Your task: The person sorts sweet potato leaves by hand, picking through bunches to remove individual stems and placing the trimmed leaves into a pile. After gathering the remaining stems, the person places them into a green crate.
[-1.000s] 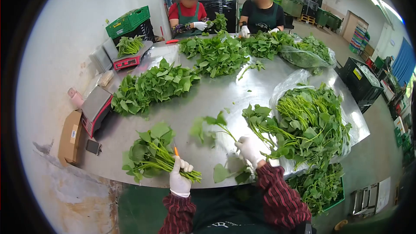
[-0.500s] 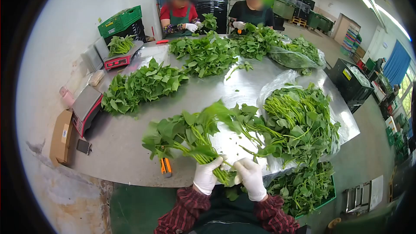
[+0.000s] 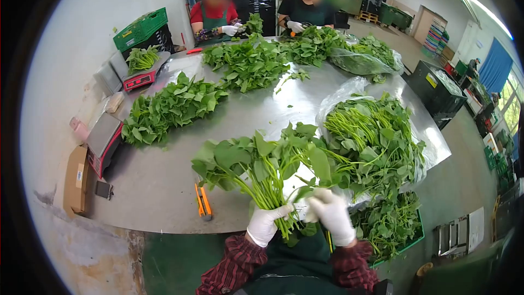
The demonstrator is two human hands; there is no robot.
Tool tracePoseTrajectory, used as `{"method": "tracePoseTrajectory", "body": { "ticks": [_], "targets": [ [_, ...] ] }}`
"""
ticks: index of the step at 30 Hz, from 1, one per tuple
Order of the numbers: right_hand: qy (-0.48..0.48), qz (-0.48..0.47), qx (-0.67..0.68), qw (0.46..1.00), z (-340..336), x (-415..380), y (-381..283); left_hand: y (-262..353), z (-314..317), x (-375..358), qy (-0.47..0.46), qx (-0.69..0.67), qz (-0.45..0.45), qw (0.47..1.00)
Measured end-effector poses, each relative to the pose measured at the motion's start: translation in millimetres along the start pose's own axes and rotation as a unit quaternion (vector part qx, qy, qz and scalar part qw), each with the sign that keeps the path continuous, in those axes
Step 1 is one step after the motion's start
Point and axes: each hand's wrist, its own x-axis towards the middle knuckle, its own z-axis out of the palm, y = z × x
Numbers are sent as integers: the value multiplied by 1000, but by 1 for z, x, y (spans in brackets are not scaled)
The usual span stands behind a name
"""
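Note:
My left hand point(image 3: 267, 224), in a white glove, is wrapped round the lower stems of a bunch of leafy greens point(image 3: 265, 177). The leaves fan out upward over the table's front edge, and stem ends stick out below the fist. Just to the right is my gloved right hand point(image 3: 333, 217), blurred, its fingers curled in beside the bunch; what they hold, if anything, I cannot make out. A large heap of leafy stems point(image 3: 371, 142) lies on clear plastic beyond my right hand. An orange utility knife point(image 3: 203, 203) rests on the table left of the bunch.
Across the metal table point(image 3: 158, 186) lie more piles of greens point(image 3: 169, 106). Two red scales point(image 3: 103, 142) stand along the left. Two people point(image 3: 215, 16) work at the far side. A green crate of greens point(image 3: 390, 229) sits below the right edge.
The bunch in my left hand stands more upright. My right hand has moved right, away from the left hand and the stem ends. The view has shifted slightly.

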Motion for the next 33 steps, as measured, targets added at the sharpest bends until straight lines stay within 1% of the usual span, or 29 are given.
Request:
{"method": "tracePoseTrajectory", "body": {
  "ticks": [1, 2, 3, 5, 6, 7, 8, 9, 10, 11, 12, 13, 14, 15, 16, 17, 18, 20, 22, 23, 24, 25, 26, 27, 28, 29, 30, 32, 33],
  "targets": [
    [-53, 23, 26, 998, 11, 2, 3, 2, 8, -4, -5, -3, -9, 1000],
    [-43, 30, 19, 998, 25, 0, 2, 3, 12, -7, -8, -5, -18, 1000],
    [-35, 23, 58, 997, 31, 0, 13, 1, 7, -9, -57, -25, -18, 998],
    [-33, 17, 97, 995, 36, 0, 30, -15, -17, -7, -29, -29, -28, 999],
    [-22, -152, -1, 988, 37, 0, 34, -13, -19, -7, -2, -37, -39, 999],
    [-10, -317, -98, 943, 37, -1, 37, -6, -20, -9, -14, -18, -52, 998],
    [-13, -317, -97, 943, 36, -6, 38, -5, -21, -8, -11, -18, -50, 999],
    [-12, -373, -240, 896, 34, -14, 39, -6, -23, -6, -16, -46, -44, 998],
    [-10, -420, -376, 826, 31, -22, 38, -5, -24, -4, -23, -74, -37, 996],
    [17, -460, -280, 842, 27, -28, 38, -3, -23, -1, -26, -95, -30, 995],
    [45, -486, -316, 813, 14, -33, 40, 0, -22, 0, 2, -124, -1, 992],
    [95, -550, -238, 795, -1, -26, 46, 4, -24, 0, -5, -154, 0, 988],
    [240, -419, -258, 837, -21, -31, 57, 7, -28, 0, -12, -183, 0, 983],
    [316, -357, -269, 837, -39, -32, 29, 9, -32, -1, -35, -200, 1, 979],
    [398, -161, -10, 903, -49, -30, 11, 11, -34, -2, -34, -199, 0, 979],
    [395, -155, 90, 901, -73, -26, 12, 13, -34, -2, -50, -206, 0, 977],
    [397, -180, 45, 899, -94, -24, 22, 15, -33, -2, -67, -213, 1, 975],
    [389, -141, 6, 910, -102, -28, 21, 16, -28, -3, -63, -206, 0, 976],
    [304, -98, -132, 938, -84, -24, 20, 15, -22, -5, -60, -199, -3, 978],
    [211, -158, -271, 926, -81, -15, 45, 16, -19, -6, -25, -184, -9, 983],
    [159, -179, -267, 933, -67, -6, 70, 17, -18, -6, 10, -169, -13, 985],
    [119, -217, -442, 862, -51, 2, 88, 18, -21, -6, 11, -168, -8, 986],
    [122, -88, -485, 861, -20, 3, 87, 19, -28, -6, -7, -152, 4, 988],
    [71, -38, -479, 874, -4, 14, 111, 21, -33, -6, -24, -135, 17, 990],
    [74, -101, -544, 830, 14, 16, 122, 24, -36, -8, -21, -132, 25, 991],
    [53, -82, -540, 836, 30, 20, 135, 27, -39, -10, -21, -133, 36, 990],
    [119, -179, -540, 814, 49, 22, 140, 30, -42, -10, -23, -134, 47, 990],
    [74, -131, -559, 815, 76, 30, 136, 33, -49, -13, -12, -124, 61, 990],
    [115, -202, -587, 775, 89, 33, 137, 34, -52, -14, -1, -118, 67, 991]
  ]
}}
